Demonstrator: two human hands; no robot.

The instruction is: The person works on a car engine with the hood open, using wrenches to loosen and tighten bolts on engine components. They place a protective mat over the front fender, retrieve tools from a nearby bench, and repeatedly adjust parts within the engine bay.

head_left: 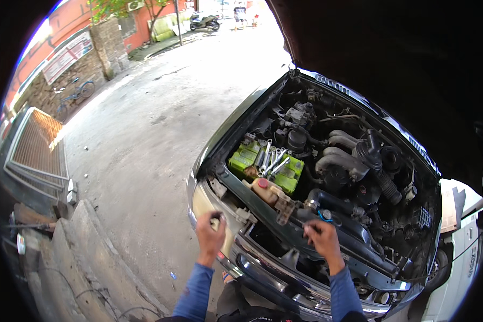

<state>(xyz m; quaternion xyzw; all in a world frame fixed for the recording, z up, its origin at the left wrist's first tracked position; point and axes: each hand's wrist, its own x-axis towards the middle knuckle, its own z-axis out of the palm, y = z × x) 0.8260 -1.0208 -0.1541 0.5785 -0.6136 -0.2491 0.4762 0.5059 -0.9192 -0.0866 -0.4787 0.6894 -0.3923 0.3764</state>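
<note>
My left hand is closed in front of the headlight, at the car's front left corner. A small dark and whitish bit shows at its fingertips, too small to name. Over the car's front edge hangs my right hand, its fingers curled together; whatever they hold, if anything, is hidden. Just beyond it is a small round fitting with a blue edge, beside a black hose. Several silver wrenches lie on the bright green battery. A tan reservoir with a red cap sits nearer me.
The raised hood hangs over the engine bay. Grey intake pipes fill its middle. A white vehicle stands at the right. Concrete steps and a metal grate are at the left. A motorbike is parked far off.
</note>
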